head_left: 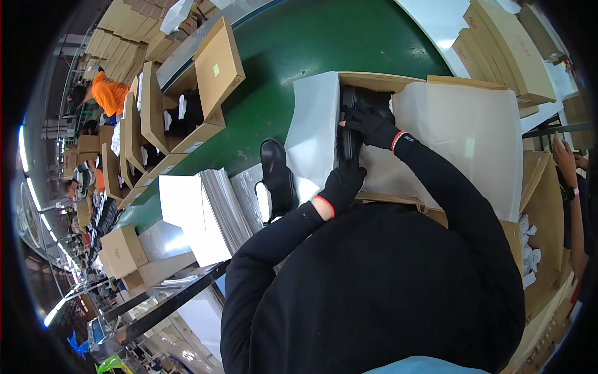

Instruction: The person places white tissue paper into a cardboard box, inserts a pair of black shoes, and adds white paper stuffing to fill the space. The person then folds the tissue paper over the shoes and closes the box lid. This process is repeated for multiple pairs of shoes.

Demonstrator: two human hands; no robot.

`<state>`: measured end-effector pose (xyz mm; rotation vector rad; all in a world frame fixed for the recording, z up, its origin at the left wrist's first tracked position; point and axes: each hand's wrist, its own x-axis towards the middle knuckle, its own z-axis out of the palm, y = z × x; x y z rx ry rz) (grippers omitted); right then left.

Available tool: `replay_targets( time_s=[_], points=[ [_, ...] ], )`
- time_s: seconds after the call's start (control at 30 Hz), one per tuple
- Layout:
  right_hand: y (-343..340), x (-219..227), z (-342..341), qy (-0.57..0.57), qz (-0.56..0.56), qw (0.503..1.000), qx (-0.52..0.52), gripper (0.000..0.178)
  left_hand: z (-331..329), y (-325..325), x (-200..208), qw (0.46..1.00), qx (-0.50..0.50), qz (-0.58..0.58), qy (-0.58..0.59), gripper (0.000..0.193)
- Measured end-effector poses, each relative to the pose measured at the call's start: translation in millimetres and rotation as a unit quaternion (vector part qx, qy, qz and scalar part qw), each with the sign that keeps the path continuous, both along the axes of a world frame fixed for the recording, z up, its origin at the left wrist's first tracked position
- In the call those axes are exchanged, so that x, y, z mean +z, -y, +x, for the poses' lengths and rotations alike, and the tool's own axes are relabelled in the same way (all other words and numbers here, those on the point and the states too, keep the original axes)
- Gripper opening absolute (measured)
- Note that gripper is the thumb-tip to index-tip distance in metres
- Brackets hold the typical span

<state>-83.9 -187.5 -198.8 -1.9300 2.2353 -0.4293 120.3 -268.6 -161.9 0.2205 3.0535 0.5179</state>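
Note:
A black boot (349,142) lies in an unlidded cardboard box (380,80) lined with white tissue paper (314,124). My right hand (372,127), in a black glove with bare fingertips, grips the boot from above near its far part. At the near end my left hand (342,186), gloved too, is closed round the boot, its fingers partly hidden. Another black boot (276,174) with a white piece at its top lies left of the box. A tissue sheet (461,143) spreads over the box's right side.
A stack of white sheets (212,215) lies at the left on the green conveyor table (330,37). Boxes of boots (218,56) line its far left. Closed boxes (504,50) stand at the back right. Another person's hand (564,159) shows at the right edge beside an open carton (542,249).

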Motion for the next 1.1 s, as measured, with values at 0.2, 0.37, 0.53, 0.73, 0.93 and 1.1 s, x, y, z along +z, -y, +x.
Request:
replay_targets(
  time_s=[0.2,0.37,0.53,0.73,0.93,1.1],
  points=[
    [-2.2,-3.4,1.2,-0.02,-0.004,1.0,0.002,0.083,-3.6,1.7,-14.1,0.997,0.033,0.025,0.059,0.022],
    [-18.8,-4.6,1.4,0.054,-0.053,0.996,-0.051,0.096,21.5,24.0,59.2,0.945,0.2,0.208,-0.151,0.036],
    [-51.1,35.0,15.2,0.231,-0.12,0.962,-0.086,0.09,119.7,53.2,-79.6,0.381,0.467,0.787,0.13,0.059],
    [-70.6,60.2,47.0,0.305,-0.089,0.932,-0.175,0.075,111.0,42.9,-127.0,0.338,0.407,0.842,0.104,0.038],
    [-44.6,96.5,66.6,0.293,-0.157,0.932,-0.144,0.069,56.8,44.9,-36.9,0.753,0.395,0.515,-0.108,0.023],
    [16.2,228.9,122.2,0.332,-0.148,0.931,0.024,0.064,26.0,3.1,34.1,0.897,0.127,0.336,-0.256,0.033]
  ],
)
